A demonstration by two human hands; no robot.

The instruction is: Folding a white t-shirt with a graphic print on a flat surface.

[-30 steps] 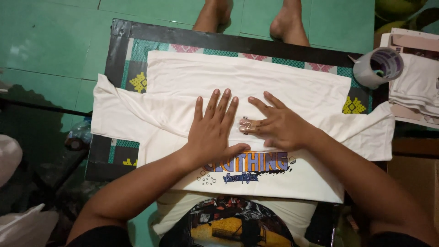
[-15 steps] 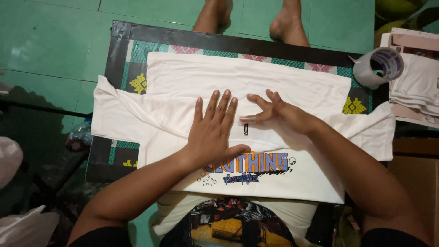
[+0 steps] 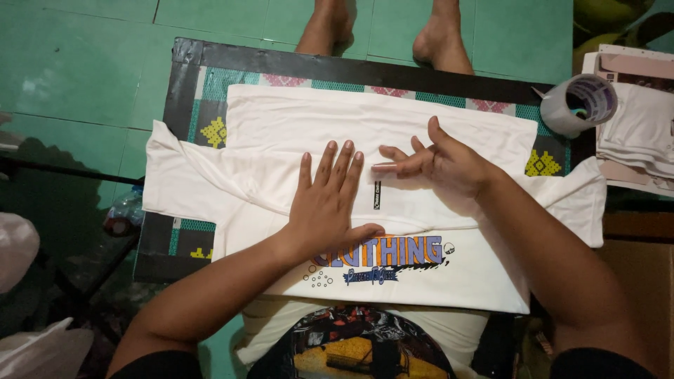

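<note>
White t-shirt (image 3: 295, 133) lies spread on the patterned low table (image 3: 184, 77), left sleeve hanging off the edge. Left hand (image 3: 326, 203) pressed flat mid-shirt, fingers spread, gripping nothing. Right hand (image 3: 439, 165) just beside it, open, edge-on to the cloth, fingertips touching the fold. Risk: fold creeps crooked if either palm lifts; tape roll (image 3: 579, 105) far right near the sleeve could snag.

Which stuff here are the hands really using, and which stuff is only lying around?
In use:
- white T-shirt, spread flat
- left hand, pressed flat on it
- right hand, fingertips on it
- patterned board underneath

Lying about:
- tape roll, at the board's corner
- stack of folded white cloth
- plastic bags on the floor
</note>
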